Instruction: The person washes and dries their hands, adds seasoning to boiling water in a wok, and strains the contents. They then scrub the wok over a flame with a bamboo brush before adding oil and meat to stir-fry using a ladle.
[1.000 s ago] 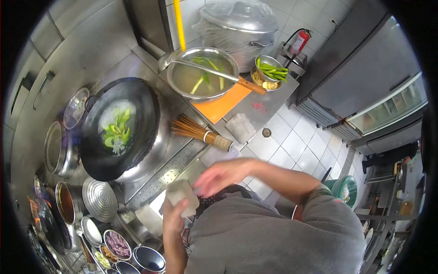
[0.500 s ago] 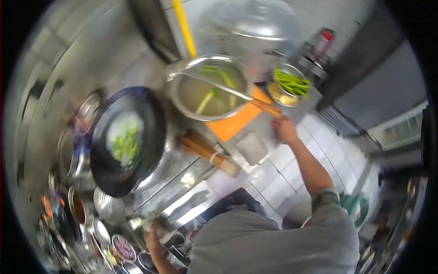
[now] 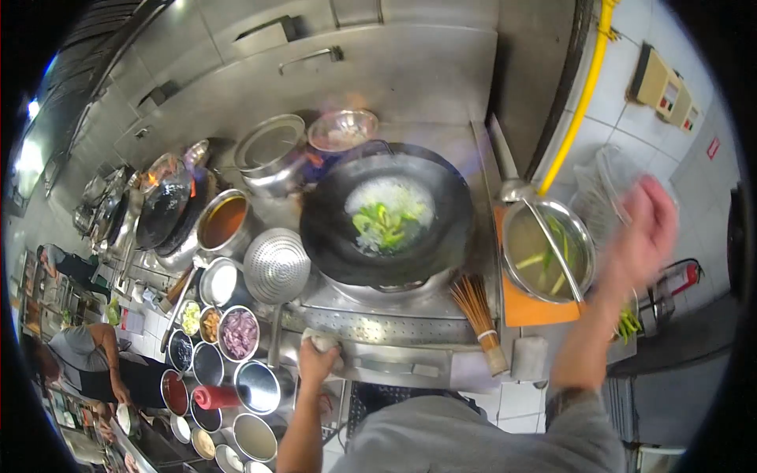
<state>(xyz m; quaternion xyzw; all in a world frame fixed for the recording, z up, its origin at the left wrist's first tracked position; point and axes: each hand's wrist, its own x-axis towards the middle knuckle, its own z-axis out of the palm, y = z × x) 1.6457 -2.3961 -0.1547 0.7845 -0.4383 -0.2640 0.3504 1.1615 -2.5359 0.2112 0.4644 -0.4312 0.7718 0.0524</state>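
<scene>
Cloth (image 3: 322,338) sits in the left hand (image 3: 317,364), fingers curled over it, at the stove's (image 3: 418,335) front edge. Beyond, the wok (image 3: 327,229) holds greens (image 3: 386,225) in pale froth. Farther right, a ladle (image 3: 560,256) leans across a bowl (image 3: 514,276); beside it the right hand (image 3: 645,229) is raised, perhaps half open, too blurred to tell if it holds anything.
</scene>
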